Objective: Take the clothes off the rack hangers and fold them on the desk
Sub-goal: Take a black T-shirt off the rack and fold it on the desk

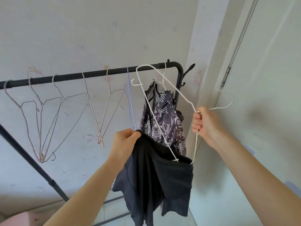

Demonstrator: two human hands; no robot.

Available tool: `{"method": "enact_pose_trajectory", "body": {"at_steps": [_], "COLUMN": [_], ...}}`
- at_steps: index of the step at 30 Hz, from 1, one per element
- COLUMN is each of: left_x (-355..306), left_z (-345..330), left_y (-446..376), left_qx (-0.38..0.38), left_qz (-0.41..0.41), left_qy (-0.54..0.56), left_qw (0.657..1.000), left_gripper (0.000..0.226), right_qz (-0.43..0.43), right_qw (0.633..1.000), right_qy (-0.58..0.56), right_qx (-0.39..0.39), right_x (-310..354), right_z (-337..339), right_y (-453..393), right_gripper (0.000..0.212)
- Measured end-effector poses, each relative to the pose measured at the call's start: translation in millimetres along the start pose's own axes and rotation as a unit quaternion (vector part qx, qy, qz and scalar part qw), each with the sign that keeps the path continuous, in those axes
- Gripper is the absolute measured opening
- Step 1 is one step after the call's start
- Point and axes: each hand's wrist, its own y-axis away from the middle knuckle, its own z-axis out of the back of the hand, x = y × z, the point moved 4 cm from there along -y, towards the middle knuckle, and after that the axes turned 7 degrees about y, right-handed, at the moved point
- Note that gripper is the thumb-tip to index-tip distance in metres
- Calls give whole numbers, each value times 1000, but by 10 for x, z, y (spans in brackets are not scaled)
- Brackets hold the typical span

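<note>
Left hand [124, 141] bunching black garment [156, 181], right hand [205, 123] clamped round white hanger [164, 105]: tug cloth toward seven o'clock, hanger steady.

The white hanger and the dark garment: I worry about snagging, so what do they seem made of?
The white hanger looks like thin wire with a smooth white coating, judging by its slim bent outline. The dark garment looks like soft, matte, thin fabric, perhaps a knit: it drapes in loose folds where the left hand grips it.
</note>
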Motion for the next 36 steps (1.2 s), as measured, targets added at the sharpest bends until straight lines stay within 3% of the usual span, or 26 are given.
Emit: {"method": "enact_pose_trajectory", "body": {"at_steps": [8, 16, 27, 30, 32, 34, 36], "left_x": [112, 29, -39, -55, -87, -122, -173], "left_z": [-122, 104, 280, 284, 296, 313, 332], "left_y": [-175, -363, -374, -319, -289, -239, -188], "left_qx": [2, -86, -190, -212, -223, -235, -250], "left_qz": [5, 21, 11, 16, 14, 10, 0], "left_qy": [-39, -43, -54, -55, -53, -54, -60], "left_qw": [999, 995, 980, 976, 973, 970, 966], "left_gripper": [27, 37, 35, 40, 43, 44, 37], "right_qz": [-63, -75, -104, -68, 11, 148, 272], "right_qw": [996, 976, 966, 967, 955, 894, 827], "right_qy": [35, 18, 60, 97, 214, 387, 474], "right_qx": [61, 203, 229, 225, 206, 169, 130], "right_x": [169, 631, 474, 406, 453, 546, 645], "right_z": [-478, -1211, -1612, -1597, -1544, -1476, -1423], "right_y": [-591, -1408, -1997, -1985, -1955, -1889, -1734], "right_gripper": [44, 31, 28, 19, 12, 16, 17]}}
